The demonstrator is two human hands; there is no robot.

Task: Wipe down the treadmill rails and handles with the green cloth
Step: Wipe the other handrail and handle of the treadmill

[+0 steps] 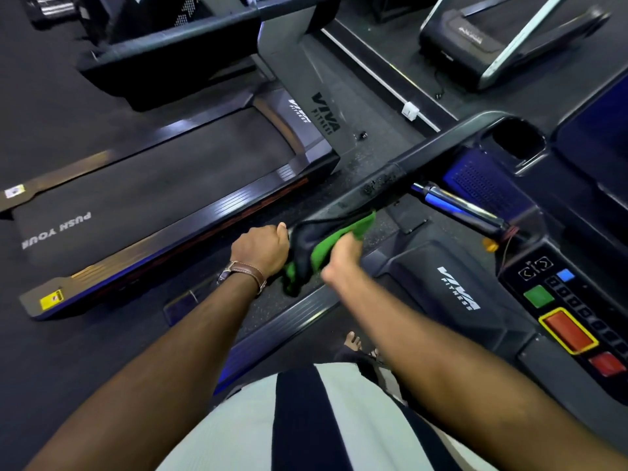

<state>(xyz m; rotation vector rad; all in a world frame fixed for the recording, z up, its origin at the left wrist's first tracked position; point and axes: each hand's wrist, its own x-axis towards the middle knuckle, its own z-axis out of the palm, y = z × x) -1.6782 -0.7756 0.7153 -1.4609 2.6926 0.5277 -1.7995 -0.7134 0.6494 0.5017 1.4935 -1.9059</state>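
- We look down on a black handrail (384,178) whose long axis runs diagonally from the centre of the frame to the upper right. Its free end points toward the lower left, and the far end joins the console (543,266) at the right.
- The green cloth (328,244) sits at that free end, in the centre of the frame. It is wrapped round the underside of the rail, so green shows on both sides of the black end.
- The cloth's long axis roughly follows the rail: 1 end hangs at the lower left and the other reaches up toward the upper right.
- The left hand (261,248), just left of the rail tip, is curled into a fist. The lower end of the cloth comes out beneath it, so we take it to be gripping that end, though the fingers are hidden.
- A brown-strapped watch (243,271) sits on the left wrist.
- The right hand (343,253), blurred, is closed over the other part of the cloth and presses it against the rail.
- A chrome bar (452,205) lies just right of the rail, roughly parallel to it.
- At the lower right, the console carries 1 green button (538,295) and a red button (565,329) edged in yellow.
- A second treadmill (153,185) fills the left of the frame, well apart from the hands.
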